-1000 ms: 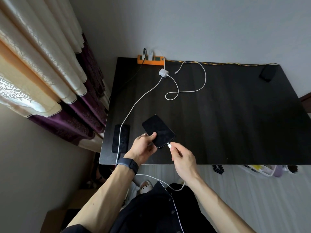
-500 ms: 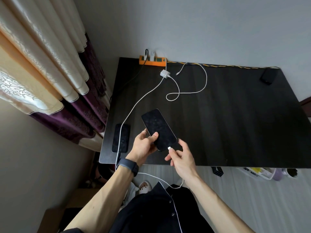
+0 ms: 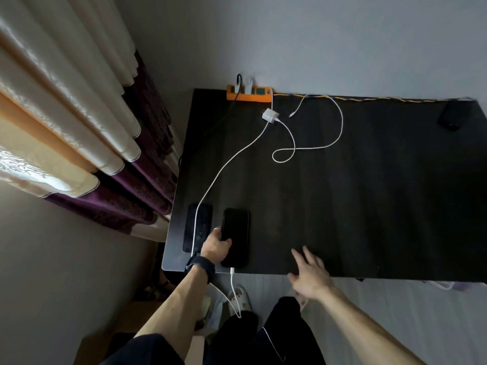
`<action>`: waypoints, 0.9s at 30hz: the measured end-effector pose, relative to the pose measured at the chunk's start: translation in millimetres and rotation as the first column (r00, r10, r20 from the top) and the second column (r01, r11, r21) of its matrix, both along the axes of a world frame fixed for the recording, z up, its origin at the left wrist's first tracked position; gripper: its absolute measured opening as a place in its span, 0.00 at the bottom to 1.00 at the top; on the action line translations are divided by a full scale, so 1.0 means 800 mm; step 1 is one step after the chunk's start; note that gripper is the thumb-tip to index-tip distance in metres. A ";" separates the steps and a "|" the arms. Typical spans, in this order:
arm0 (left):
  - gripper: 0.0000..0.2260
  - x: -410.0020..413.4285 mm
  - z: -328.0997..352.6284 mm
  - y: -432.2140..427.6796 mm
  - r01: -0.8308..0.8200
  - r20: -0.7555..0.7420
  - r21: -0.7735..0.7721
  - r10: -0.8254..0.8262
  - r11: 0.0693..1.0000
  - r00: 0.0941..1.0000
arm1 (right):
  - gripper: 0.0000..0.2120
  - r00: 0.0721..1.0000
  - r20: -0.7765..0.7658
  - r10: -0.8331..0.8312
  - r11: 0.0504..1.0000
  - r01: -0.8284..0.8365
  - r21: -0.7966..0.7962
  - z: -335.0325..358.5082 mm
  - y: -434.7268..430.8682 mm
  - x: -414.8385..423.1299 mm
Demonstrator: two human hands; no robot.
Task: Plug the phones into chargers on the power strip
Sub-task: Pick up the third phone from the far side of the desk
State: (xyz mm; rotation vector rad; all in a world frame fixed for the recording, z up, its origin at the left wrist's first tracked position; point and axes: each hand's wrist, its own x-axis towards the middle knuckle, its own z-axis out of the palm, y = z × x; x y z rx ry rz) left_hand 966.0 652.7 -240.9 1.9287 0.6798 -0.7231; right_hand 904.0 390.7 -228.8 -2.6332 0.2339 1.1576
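A black phone (image 3: 235,234) lies flat near the front left edge of the dark table (image 3: 369,206), with a white cable (image 3: 232,285) plugged into its near end. My left hand (image 3: 216,247) grips the phone's left side. My right hand (image 3: 309,275) hovers open over the table's front edge, holding nothing. A second dark phone (image 3: 198,227) lies to the left, and the white cable runs over it. An orange power strip (image 3: 250,93) sits at the back edge with a white charger (image 3: 249,83) plugged in. A loose white charger (image 3: 270,116) with its coiled cable (image 3: 316,146) lies in front of it.
A small black object (image 3: 454,115) rests at the table's back right corner. Curtains (image 3: 79,114) hang to the left. A yellow cord (image 3: 369,97) runs along the back edge by the wall. My legs and a slipper (image 3: 238,299) are below the table's front edge.
The phone was held up in my left hand while my right hand pushed the cable plug into it. Now it lies flat on the table and my right hand has let go of the cable.
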 end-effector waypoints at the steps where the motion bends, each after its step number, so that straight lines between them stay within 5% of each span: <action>1: 0.23 0.003 -0.003 0.002 0.004 0.001 0.023 -0.004 1.000 1.000 | 0.36 1.000 -0.014 0.025 0.999 -0.025 -0.024 -0.005 -0.006 0.002; 10: 0.50 -0.022 -0.007 -0.043 0.213 0.048 0.415 -0.255 0.885 0.966 | 0.42 0.998 -0.046 0.050 0.999 -0.050 0.005 -0.028 -0.016 -0.012; 15: 0.47 -0.011 -0.003 -0.058 0.335 -0.045 0.505 -0.363 0.795 0.931 | 0.41 0.997 -0.069 0.038 0.998 -0.035 0.044 -0.030 -0.024 -0.007; 27: 0.44 -0.008 0.011 -0.058 0.413 -0.143 0.512 -0.399 0.753 0.906 | 0.40 0.994 -0.086 0.064 0.997 -0.060 0.054 -0.035 -0.031 -0.008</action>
